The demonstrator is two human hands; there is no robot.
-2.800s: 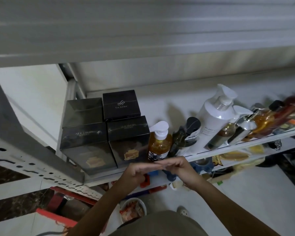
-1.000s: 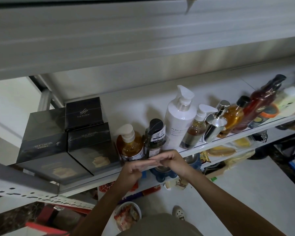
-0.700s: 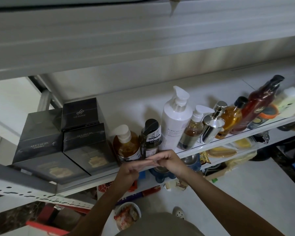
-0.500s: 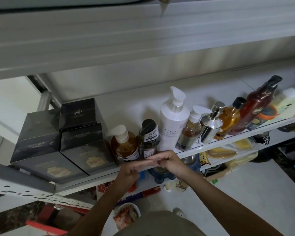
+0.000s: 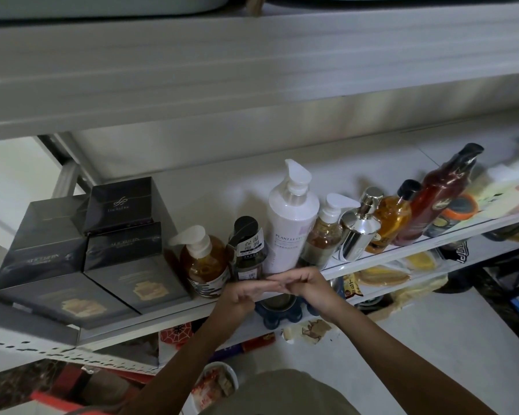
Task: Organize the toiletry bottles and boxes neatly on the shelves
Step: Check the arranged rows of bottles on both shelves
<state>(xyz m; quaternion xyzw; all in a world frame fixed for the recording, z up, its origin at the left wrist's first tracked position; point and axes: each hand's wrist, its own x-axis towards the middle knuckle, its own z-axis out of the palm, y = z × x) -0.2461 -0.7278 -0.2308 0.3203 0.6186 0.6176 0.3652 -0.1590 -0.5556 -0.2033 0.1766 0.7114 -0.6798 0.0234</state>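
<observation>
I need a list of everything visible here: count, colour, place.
boxes: three, black, left end of shelf
amber pump bottle: one, amber, beside boxes
tagged bottle: one, dark, next right
tall pump bottle: one, white, middle
small pump bottle: one, brownish, beside it
silver bottle: one, silver, right of middle
capped bottle: one, amber, right
tall capped bottle: one, red-brown, further right
tin: one, orange-rimmed, far right
left hand: one, before shelf edge
right hand: one, touching left hand

PLANT on white bottle (image 5: pixel 291 229), 保湿 on tag (image 5: pixel 250 241)
</observation>
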